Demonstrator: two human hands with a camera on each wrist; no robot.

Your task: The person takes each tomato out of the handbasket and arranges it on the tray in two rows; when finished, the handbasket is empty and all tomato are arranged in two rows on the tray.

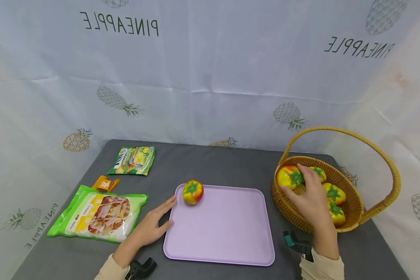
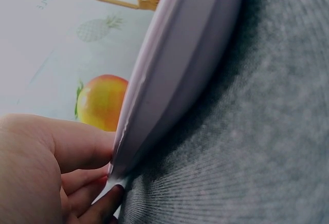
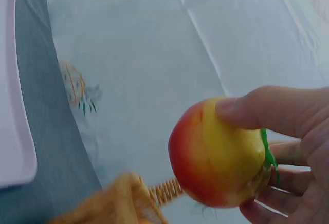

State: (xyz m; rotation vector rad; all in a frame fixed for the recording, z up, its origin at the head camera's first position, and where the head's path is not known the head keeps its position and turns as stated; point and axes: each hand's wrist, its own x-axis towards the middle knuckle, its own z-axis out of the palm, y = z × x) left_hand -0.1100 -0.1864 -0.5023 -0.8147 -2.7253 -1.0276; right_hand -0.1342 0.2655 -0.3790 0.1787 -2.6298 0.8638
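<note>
My right hand (image 1: 311, 194) grips a yellow-red persimmon (image 1: 287, 177) with a green leafy top, at the left rim of the wicker basket (image 1: 283, 210). In the right wrist view the thumb lies on the side of this persimmon (image 3: 218, 152), the other fingers behind it. Several more persimmons (image 1: 334, 193) lie in the basket. Along the left edge of the lilac tray (image 1: 220, 229), my left hand (image 1: 152, 223) touches the rim with fingers extended. Another persimmon (image 1: 193, 192) sits in the tray's far left corner.
Left of the tray lies a green and white food bag (image 1: 99, 216), with a small orange packet (image 1: 105, 184) behind it. Farther back is a green and yellow packet (image 1: 133, 160). The basket's tall handle (image 1: 339, 130) arches over it. A pineapple-print cloth (image 1: 210, 70) hangs behind the grey table.
</note>
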